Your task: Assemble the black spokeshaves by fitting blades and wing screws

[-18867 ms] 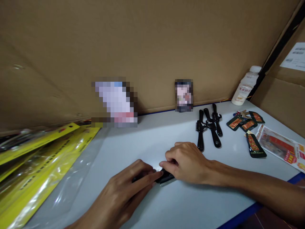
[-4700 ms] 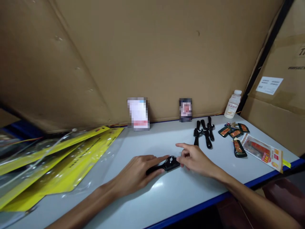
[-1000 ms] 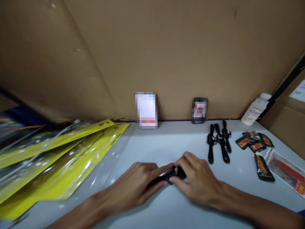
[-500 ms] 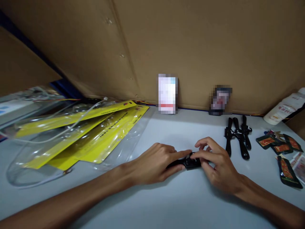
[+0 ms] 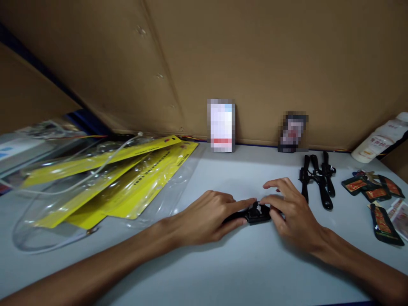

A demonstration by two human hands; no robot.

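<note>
A black spokeshave point(image 5: 259, 219) lies across the table in front of me, with a shiny adjusting screw point(image 5: 259, 208) on its body. My left hand point(image 5: 208, 216) is closed around its left handle, index finger stretched along the top and thumb on the near side. My right hand point(image 5: 296, 212) is at the other end, thumb and index finger curled around the body close to the screw, with the other fingers raised. It hides the right handle. Several more black spokeshaves point(image 5: 321, 182) lie side by side beyond my right hand.
Yellow cards in clear plastic packs point(image 5: 140, 187) and a white cable point(image 5: 111, 159) spread over the left side. Two blurred phones, one bright point(image 5: 221, 125) and one dark point(image 5: 291, 131), lean on the cardboard wall point(image 5: 255, 63). A bottle point(image 5: 379, 138) and small packets point(image 5: 384, 223) stand and lie right.
My right fingers have drawn back slightly to the right and up, uncovering the shiny screw. My left hand keeps its hold on the handle. The view has shifted slightly.
</note>
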